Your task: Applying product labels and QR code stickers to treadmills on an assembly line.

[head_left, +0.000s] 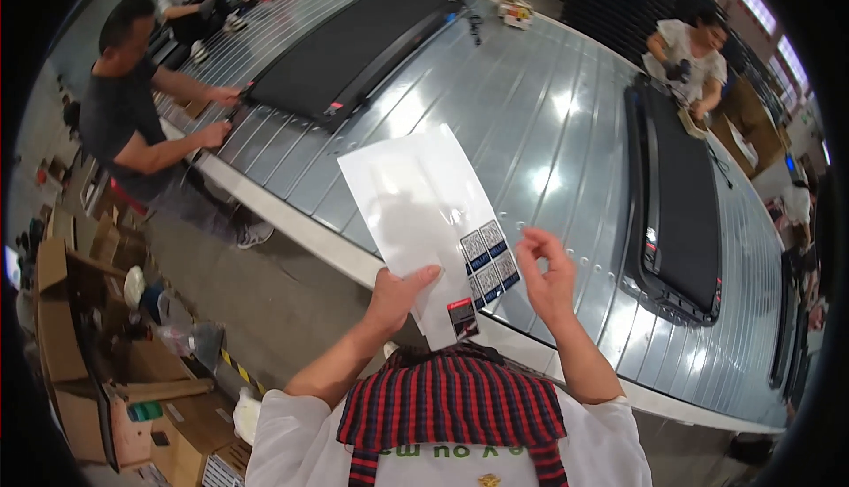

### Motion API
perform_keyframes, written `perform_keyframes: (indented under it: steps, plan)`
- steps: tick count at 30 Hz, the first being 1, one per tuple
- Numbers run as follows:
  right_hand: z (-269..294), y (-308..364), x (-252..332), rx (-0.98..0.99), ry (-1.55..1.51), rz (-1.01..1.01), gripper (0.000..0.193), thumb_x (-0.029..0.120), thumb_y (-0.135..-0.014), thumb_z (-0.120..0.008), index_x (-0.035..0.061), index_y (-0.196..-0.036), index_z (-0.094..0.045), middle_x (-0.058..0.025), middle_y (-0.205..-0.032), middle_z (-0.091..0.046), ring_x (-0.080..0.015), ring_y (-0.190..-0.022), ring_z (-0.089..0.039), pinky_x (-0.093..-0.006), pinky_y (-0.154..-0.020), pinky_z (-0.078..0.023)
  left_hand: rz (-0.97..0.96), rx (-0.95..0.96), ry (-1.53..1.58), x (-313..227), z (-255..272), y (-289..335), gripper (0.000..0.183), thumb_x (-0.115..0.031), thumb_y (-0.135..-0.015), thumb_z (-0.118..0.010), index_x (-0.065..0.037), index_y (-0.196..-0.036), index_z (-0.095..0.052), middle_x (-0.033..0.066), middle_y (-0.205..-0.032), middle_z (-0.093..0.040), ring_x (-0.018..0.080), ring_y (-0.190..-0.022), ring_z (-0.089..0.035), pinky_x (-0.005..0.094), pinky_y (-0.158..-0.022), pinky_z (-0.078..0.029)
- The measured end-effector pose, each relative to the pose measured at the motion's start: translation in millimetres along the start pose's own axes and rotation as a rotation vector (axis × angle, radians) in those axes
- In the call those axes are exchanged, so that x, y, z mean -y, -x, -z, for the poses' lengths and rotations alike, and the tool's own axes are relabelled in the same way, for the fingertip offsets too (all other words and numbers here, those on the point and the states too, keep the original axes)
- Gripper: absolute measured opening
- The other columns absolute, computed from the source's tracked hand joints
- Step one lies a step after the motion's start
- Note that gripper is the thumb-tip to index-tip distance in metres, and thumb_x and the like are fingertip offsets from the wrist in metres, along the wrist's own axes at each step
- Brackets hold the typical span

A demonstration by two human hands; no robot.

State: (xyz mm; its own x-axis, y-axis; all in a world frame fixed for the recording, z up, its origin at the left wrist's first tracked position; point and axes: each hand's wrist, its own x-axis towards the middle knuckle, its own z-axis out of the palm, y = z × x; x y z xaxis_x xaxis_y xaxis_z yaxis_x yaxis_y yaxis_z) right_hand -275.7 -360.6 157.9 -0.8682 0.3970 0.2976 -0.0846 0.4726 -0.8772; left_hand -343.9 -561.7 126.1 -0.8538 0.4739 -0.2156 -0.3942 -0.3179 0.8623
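Note:
My left hand (396, 299) grips the lower left edge of a glossy white sticker sheet (411, 195), its thumb lying on top. The sheet is tilted above the near edge of the metal table (539, 151). On its lower right part sits a group of blue stickers with square codes (488, 261). A red and black label (462, 317) lies at the bottom corner. Just right of the blue stickers, my right hand (550, 279) is raised with bent fingers apart. Nothing shows between them.
Two black panels (354, 53) (685, 195) lie on the table. A person (141, 124) holds the left one's edge; another (694, 58) works behind the right one. A small white and yellow device (515, 14) stands at the far edge. Cardboard boxes (190, 425) crowd the lower left.

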Motion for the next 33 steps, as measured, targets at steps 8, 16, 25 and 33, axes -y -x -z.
perform_keyframes:
  steps: [8, 16, 25, 33]
  plan:
    - [-135, 3, 26, 0.453, -0.681, -0.497, 0.03, 0.0, -0.078, -0.056, 0.0008, -0.107, -0.046, -0.0028, -0.081, -0.056, -0.0083, -0.071, -0.054, -0.0195, -0.065, -0.043, -0.078, -0.125, -0.018, -49, 86, 9, 0.034, -0.016, -0.076, -0.065, 0.002, -0.102, -0.054, 0.0063, -0.093, -0.059, 0.0119, -0.082, -0.055, 0.0253, -0.073, -0.045]
    - [-200, -19, 42, 0.347, -0.606, -0.352, 0.023, 0.0, -0.077, -0.057, 0.0009, -0.1, -0.049, -0.0025, -0.077, -0.055, -0.0083, -0.069, -0.053, -0.02, -0.063, -0.043, -0.08, -0.213, -0.057, -52, 129, 5, 0.032, -0.019, -0.076, -0.066, 0.002, -0.099, -0.057, 0.0048, -0.089, -0.06, 0.0107, -0.079, -0.055, 0.0248, -0.069, -0.045]
    - [-206, -39, 51, 0.464, -0.153, 0.037, 0.014, 0.005, -0.072, -0.064, 0.0008, -0.085, -0.059, -0.0073, -0.074, -0.06, -0.0123, -0.067, -0.056, -0.024, -0.061, -0.045, -0.127, -0.242, -0.245, -72, 132, -21, 0.028, -0.021, -0.079, -0.062, 0.001, -0.094, -0.059, 0.0032, -0.081, -0.06, 0.0092, -0.072, -0.054, 0.0244, -0.063, -0.045]
    - [-196, -82, 31, 0.424, -0.259, 0.054, 0.013, 0.009, -0.077, -0.055, -0.0019, -0.084, -0.059, -0.0123, -0.071, -0.061, -0.0155, -0.062, -0.059, -0.0254, -0.056, -0.046, -0.168, -0.133, -0.548, -97, 110, -62, 0.028, -0.025, -0.082, -0.058, 0.001, -0.092, -0.059, 0.0032, -0.077, -0.06, 0.0076, -0.07, -0.053, 0.0244, -0.062, -0.044]
